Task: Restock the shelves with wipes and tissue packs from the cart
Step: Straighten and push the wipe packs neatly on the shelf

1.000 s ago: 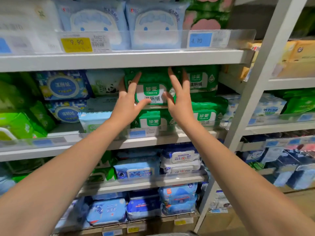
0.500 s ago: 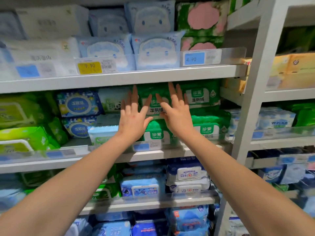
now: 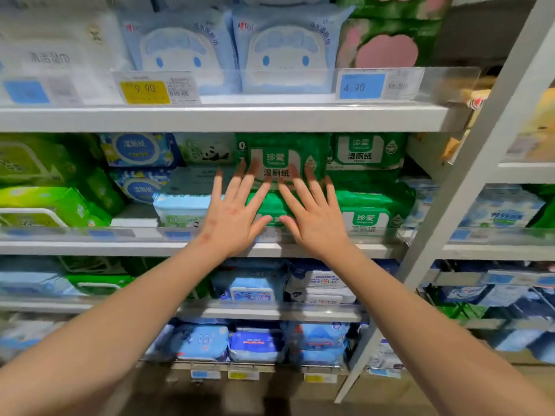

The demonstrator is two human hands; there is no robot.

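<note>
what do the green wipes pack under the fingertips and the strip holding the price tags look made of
The green wipes pack looks like soft glossy plastic film: it wrinkles and catches light. The price-tag strip seems clear rigid plastic: the pale blue packs show through it, and its edge is straight.

Left hand point(image 3: 232, 219) and right hand point(image 3: 316, 219) lie side by side before two stacked wipes packs point(image 3: 282, 148).

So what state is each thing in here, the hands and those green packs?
left hand: open, fingers spread
right hand: open, fingers spread
top green pack: rests on the lower green pack, label facing out, fingertips at it
lower green pack: underneath, on the shelf
</note>
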